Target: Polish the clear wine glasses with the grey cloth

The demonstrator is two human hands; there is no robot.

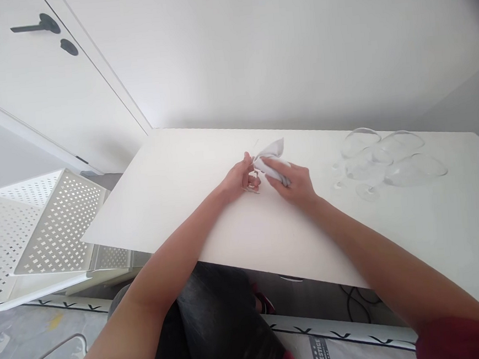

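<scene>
Rightward reach is obstructed by the clustered wine glasses [415,172], and backward by the wall [255,56]; open tabletop [154,200] is offered left of the left hand [238,179].

White desk [169,190] with clear glasses [415,170] clustered toward its right.
The desk is long and smooth, its near left corner coming to a sharp point. The glasses have rounded bowls and small round feet; their outlines overlap, so the exact number and whether each stands or lies cannot be told.
</scene>
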